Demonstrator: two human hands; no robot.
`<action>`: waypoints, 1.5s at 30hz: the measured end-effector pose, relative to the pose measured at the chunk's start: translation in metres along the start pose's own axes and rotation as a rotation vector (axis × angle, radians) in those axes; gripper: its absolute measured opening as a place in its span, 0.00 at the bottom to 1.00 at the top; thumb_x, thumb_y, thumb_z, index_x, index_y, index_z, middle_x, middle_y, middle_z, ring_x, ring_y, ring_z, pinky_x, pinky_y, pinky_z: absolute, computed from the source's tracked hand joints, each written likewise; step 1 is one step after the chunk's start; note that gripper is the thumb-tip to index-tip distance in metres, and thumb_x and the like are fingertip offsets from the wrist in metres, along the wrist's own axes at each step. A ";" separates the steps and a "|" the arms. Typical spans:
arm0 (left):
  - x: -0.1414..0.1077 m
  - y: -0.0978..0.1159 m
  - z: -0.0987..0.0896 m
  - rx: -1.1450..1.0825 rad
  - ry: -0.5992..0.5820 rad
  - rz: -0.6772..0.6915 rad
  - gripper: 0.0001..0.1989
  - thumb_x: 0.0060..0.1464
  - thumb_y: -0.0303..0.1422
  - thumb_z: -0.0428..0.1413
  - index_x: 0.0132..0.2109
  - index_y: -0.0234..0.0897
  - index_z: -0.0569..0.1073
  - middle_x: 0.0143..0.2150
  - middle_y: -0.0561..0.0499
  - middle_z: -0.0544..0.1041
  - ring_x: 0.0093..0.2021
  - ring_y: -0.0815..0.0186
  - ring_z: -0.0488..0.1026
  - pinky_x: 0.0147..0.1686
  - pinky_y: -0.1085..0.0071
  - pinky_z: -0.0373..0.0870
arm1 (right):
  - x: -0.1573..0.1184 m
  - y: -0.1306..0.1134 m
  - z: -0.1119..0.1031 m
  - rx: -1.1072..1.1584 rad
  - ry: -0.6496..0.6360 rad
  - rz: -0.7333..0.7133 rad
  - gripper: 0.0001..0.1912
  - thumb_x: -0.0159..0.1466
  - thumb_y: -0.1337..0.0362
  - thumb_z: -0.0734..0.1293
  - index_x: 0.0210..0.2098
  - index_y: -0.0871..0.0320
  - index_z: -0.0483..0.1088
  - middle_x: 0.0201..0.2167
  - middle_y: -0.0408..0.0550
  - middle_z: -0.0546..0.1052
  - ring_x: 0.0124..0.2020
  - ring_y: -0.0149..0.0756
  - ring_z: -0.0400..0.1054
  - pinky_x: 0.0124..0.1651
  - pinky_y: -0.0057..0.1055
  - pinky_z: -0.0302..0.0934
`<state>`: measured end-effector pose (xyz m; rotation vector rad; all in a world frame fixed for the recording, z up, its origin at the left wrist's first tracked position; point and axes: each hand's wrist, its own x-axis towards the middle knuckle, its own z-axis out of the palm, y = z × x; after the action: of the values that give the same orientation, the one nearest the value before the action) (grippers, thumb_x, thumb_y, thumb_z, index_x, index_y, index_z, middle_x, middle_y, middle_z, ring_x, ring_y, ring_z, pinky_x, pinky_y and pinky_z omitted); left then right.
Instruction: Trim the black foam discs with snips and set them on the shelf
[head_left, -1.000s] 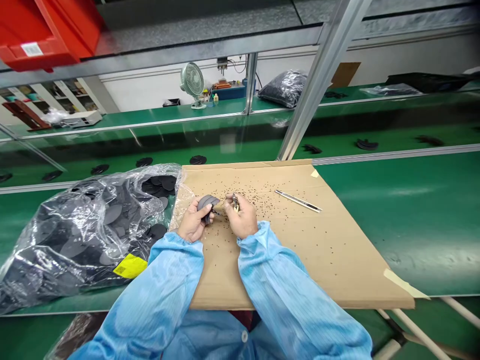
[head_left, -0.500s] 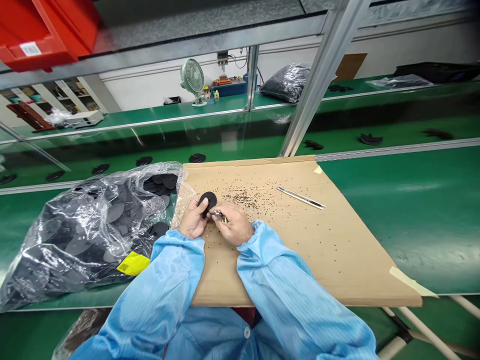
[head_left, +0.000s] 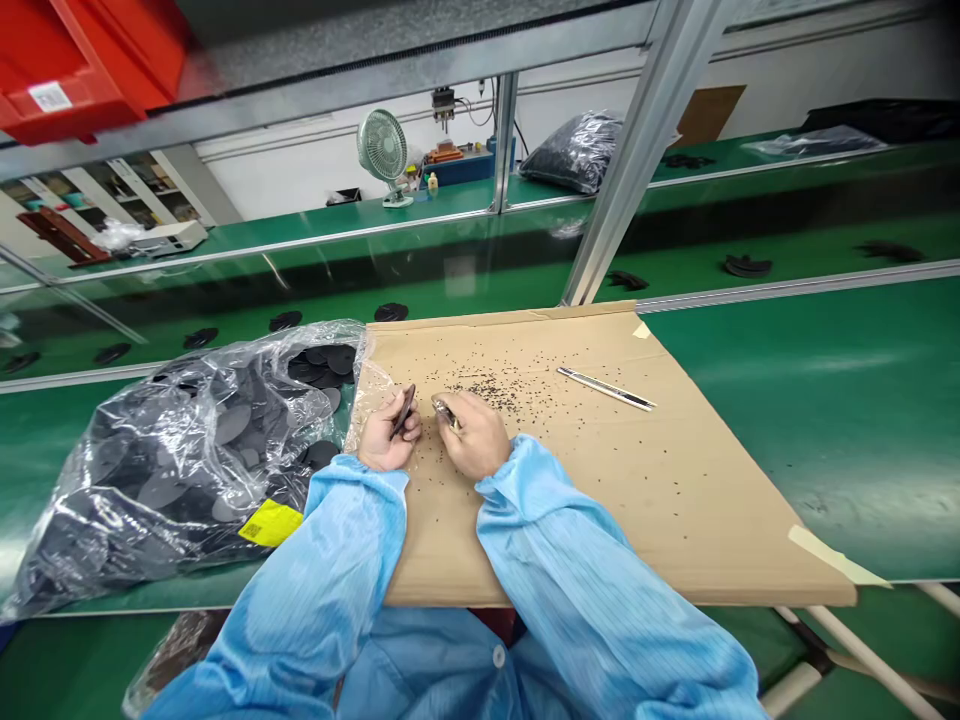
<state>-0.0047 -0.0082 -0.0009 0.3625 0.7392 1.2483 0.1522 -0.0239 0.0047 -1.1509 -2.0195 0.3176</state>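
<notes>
Pinched in my left hand [head_left: 387, 436] is a thin black disc [head_left: 403, 410], turned nearly edge-on. My right hand [head_left: 475, 438] is closed around a small shiny metal tool [head_left: 445, 411]; the fingers cover much of it, so its exact kind is unclear. A small gap separates the tool from the disc. Both hands are above a brown cardboard sheet [head_left: 600, 540]. Beyond my right hand, many tiny dark bits [head_left: 495, 388] lie scattered on the cardboard. A slim utility knife [head_left: 606, 388] rests to their right.
At left, a large clear plastic bag [head_left: 187, 450] full of black discs bears a yellow label [head_left: 271, 523]. Small piles of black pieces [head_left: 391, 312] sit on the green surface behind. A metal post [head_left: 637, 150] rises beyond the cardboard; a red bin [head_left: 90, 70] hangs upper left.
My left hand has turned the disc from face-on to nearly edge-on. My right hand and its metal tool have come slightly away from the disc.
</notes>
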 end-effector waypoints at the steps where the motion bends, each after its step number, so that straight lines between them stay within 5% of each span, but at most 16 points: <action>1: 0.000 0.000 0.000 0.001 -0.014 -0.011 0.06 0.52 0.27 0.57 0.39 0.34 0.72 0.25 0.54 0.66 0.18 0.77 0.57 0.13 0.80 0.50 | 0.000 0.001 0.000 -0.049 -0.074 -0.002 0.13 0.60 0.69 0.59 0.43 0.58 0.70 0.35 0.50 0.74 0.38 0.38 0.65 0.44 0.32 0.58; 8: -0.004 0.000 0.006 0.044 -0.008 -0.011 0.04 0.54 0.26 0.53 0.38 0.35 0.71 0.24 0.55 0.65 0.14 0.77 0.55 0.13 0.78 0.50 | 0.002 -0.001 -0.001 -0.204 -0.353 -0.013 0.14 0.60 0.68 0.60 0.44 0.58 0.70 0.37 0.51 0.75 0.40 0.39 0.67 0.46 0.31 0.57; 30: -0.001 -0.005 0.006 0.129 0.033 -0.005 0.09 0.46 0.25 0.59 0.37 0.33 0.70 0.21 0.57 0.64 0.14 0.77 0.55 0.12 0.80 0.50 | 0.005 -0.006 -0.005 -0.305 -0.487 0.036 0.16 0.59 0.71 0.58 0.43 0.57 0.72 0.38 0.54 0.77 0.36 0.43 0.72 0.35 0.34 0.60; 36: -0.002 -0.006 0.008 0.097 0.000 0.001 0.09 0.48 0.28 0.60 0.38 0.34 0.70 0.22 0.56 0.65 0.14 0.77 0.54 0.13 0.79 0.48 | 0.001 -0.002 0.003 -0.146 -0.336 0.080 0.13 0.60 0.70 0.60 0.41 0.56 0.72 0.39 0.50 0.77 0.39 0.38 0.70 0.39 0.30 0.60; 42: 0.000 -0.007 0.007 0.044 0.070 0.081 0.10 0.48 0.27 0.61 0.40 0.35 0.71 0.29 0.54 0.71 0.22 0.75 0.65 0.18 0.79 0.60 | 0.007 0.008 0.007 0.492 0.171 0.430 0.12 0.57 0.60 0.63 0.38 0.58 0.71 0.30 0.45 0.75 0.30 0.34 0.67 0.36 0.31 0.62; 45: 0.002 -0.009 0.008 0.053 0.085 0.119 0.11 0.48 0.24 0.60 0.40 0.35 0.71 0.36 0.51 0.75 0.31 0.72 0.71 0.27 0.76 0.68 | 0.013 0.014 0.004 0.827 0.317 0.602 0.16 0.52 0.57 0.66 0.37 0.59 0.70 0.25 0.42 0.72 0.24 0.30 0.63 0.30 0.29 0.60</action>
<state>0.0073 -0.0080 -0.0015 0.4038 0.8342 1.3648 0.1541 -0.0049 0.0011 -1.1211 -1.0342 1.0750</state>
